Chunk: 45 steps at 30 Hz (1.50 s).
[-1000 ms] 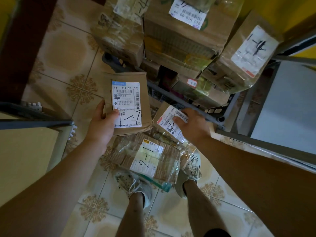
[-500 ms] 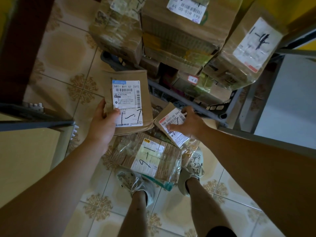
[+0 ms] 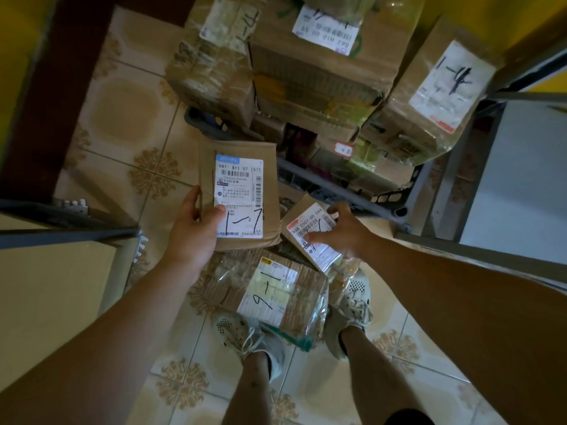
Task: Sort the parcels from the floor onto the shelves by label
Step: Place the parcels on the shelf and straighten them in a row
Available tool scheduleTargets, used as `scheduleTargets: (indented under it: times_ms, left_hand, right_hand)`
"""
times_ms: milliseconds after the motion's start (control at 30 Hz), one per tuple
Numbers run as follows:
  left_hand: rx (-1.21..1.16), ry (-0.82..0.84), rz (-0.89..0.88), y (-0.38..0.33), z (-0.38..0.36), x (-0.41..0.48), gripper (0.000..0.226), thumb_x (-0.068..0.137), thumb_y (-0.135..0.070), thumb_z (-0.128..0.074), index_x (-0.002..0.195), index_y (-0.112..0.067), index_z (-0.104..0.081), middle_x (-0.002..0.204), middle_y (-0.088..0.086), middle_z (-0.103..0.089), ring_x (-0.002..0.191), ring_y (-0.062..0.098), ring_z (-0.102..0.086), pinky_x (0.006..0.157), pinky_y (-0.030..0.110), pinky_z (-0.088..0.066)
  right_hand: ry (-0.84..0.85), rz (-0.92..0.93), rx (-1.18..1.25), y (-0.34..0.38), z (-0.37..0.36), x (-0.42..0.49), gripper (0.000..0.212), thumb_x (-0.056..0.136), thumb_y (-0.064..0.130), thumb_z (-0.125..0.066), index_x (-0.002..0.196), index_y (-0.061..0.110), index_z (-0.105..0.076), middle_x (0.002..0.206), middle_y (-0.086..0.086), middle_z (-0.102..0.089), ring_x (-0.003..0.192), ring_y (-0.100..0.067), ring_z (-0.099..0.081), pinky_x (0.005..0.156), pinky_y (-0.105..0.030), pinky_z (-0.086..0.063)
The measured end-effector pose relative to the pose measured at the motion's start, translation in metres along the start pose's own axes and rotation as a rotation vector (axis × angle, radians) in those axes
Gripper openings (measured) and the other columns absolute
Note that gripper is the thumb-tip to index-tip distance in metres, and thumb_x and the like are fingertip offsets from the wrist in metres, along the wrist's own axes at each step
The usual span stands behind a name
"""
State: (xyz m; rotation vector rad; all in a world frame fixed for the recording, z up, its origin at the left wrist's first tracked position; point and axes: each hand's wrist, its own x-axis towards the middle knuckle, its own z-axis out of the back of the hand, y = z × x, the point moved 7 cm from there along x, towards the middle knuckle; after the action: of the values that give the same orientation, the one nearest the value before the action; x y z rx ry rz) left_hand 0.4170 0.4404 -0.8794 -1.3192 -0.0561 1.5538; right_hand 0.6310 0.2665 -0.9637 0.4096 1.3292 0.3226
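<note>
Above the tiles, our left hand grips a flat cardboard parcel by its near-left edge; our right hand pinches a smaller labelled parcel.

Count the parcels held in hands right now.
2. A flat brown parcel marked 1-7 is gripped by the left hand. A smaller parcel, its label partly covered, is gripped by the right hand. The wrapped parcel marked 1-9 lies untouched below them.
</note>
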Motion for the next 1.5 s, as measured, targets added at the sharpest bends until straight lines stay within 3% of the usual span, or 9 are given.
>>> scheduleTargets:
  times_ms: [67, 267, 533, 633, 700, 833, 1067, 1400, 1500]
  left_hand:
    - [0.001, 0.004, 0.01, 0.001, -0.001, 0.001, 0.055, 0.097, -0.027, -0.056, 0.147, -0.036, -0.034, 0.121, -0.004, -0.063, 0.098, 0.006, -0.062, 0.073, 0.019, -0.046]
    - [0.018, -0.038, 0.009, -0.001, 0.001, 0.001, 0.062, 0.095, -0.032, -0.058, 0.15, -0.037, -0.028, 0.131, 0.0, -0.06, 0.11, 0.018, -0.062, 0.091, 0.033, -0.048]
    - [0.034, -0.037, 0.022, -0.005, -0.003, -0.007, 0.053, 0.099, -0.027, -0.053, 0.147, -0.035, -0.033, 0.109, -0.013, -0.053, 0.078, -0.009, -0.05, 0.057, 0.008, -0.035]
    - [0.007, -0.035, 0.035, -0.002, -0.003, -0.005, 0.036, 0.098, -0.023, -0.054, 0.127, -0.041, -0.045, 0.098, -0.015, -0.062, 0.083, -0.003, -0.059, 0.055, 0.006, -0.043]
    - [-0.001, -0.031, 0.025, 0.001, -0.001, -0.003, 0.033, 0.098, -0.022, -0.054, 0.129, -0.033, -0.05, 0.1, -0.014, -0.066, 0.085, -0.001, -0.063, 0.058, 0.008, -0.046]
    - [-0.022, -0.024, 0.027, 0.007, 0.001, -0.003, 0.045, 0.097, -0.025, -0.054, 0.139, -0.036, -0.046, 0.112, -0.008, -0.068, 0.095, 0.006, -0.066, 0.076, 0.022, -0.051]
    - [-0.044, -0.037, 0.042, 0.003, 0.0, -0.004, 0.053, 0.098, -0.026, -0.054, 0.146, -0.034, -0.036, 0.108, -0.013, -0.059, 0.089, -0.002, -0.058, 0.065, 0.014, -0.039]
    - [-0.057, -0.058, -0.007, -0.088, 0.062, -0.105, 0.047, 0.098, -0.026, -0.055, 0.143, -0.028, -0.045, 0.117, -0.001, -0.067, 0.086, 0.004, -0.062, 0.066, 0.019, -0.045]
    - [-0.135, -0.08, -0.062, -0.128, 0.097, -0.169, 0.035, 0.098, -0.02, -0.054, 0.131, -0.03, -0.052, 0.106, -0.006, -0.069, 0.09, 0.011, -0.066, 0.083, 0.036, -0.055]
  right_hand:
    - [-0.009, 0.013, 0.001, 0.002, 0.002, -0.003, 0.079, 0.077, 0.029, -0.085, 0.135, 0.02, -0.032, 0.112, -0.002, -0.059, 0.097, -0.019, -0.059, 0.062, -0.019, -0.045]
    - [-0.175, 0.068, -0.316, 0.002, 0.001, -0.009, 0.07, 0.074, 0.063, -0.074, 0.126, 0.022, -0.052, 0.119, -0.003, -0.06, 0.106, -0.026, -0.061, 0.09, -0.043, -0.054]
    - [-0.299, 0.106, -0.391, 0.008, 0.024, -0.017, 0.057, 0.081, 0.064, -0.066, 0.117, 0.021, -0.059, 0.113, -0.002, -0.064, 0.096, -0.023, -0.065, 0.078, -0.039, -0.057]
    - [-0.318, 0.125, -0.402, 0.011, 0.019, -0.023, 0.064, 0.079, 0.059, -0.071, 0.124, 0.017, -0.051, 0.123, -0.004, -0.051, 0.108, -0.024, -0.056, 0.09, -0.043, -0.052]
    - [-0.281, 0.098, -0.36, 0.011, 0.011, -0.024, 0.061, 0.077, 0.055, -0.075, 0.117, 0.021, -0.044, 0.118, -0.003, -0.05, 0.107, -0.023, -0.055, 0.09, -0.042, -0.051]
    - [-0.191, 0.046, -0.221, 0.009, 0.003, -0.02, 0.057, 0.077, 0.049, -0.079, 0.105, 0.025, -0.035, 0.095, 0.004, -0.061, 0.086, -0.019, -0.063, 0.068, -0.031, -0.05]
    - [-0.17, 0.093, -0.123, 0.016, 0.012, -0.022, 0.094, 0.075, 0.049, -0.081, 0.149, 0.039, -0.025, 0.117, 0.003, -0.066, 0.106, -0.024, -0.064, 0.092, -0.045, -0.055]
    - [-0.187, 0.197, 0.229, 0.098, 0.042, -0.154, 0.063, 0.093, 0.035, -0.067, 0.148, 0.031, -0.038, 0.116, 0.009, -0.065, 0.105, -0.018, -0.065, 0.096, -0.041, -0.05]
    - [-0.19, 0.252, 0.255, 0.134, 0.056, -0.234, 0.048, 0.097, 0.035, -0.061, 0.142, 0.034, -0.043, 0.114, 0.012, -0.065, 0.098, -0.01, -0.064, 0.093, -0.038, -0.048]
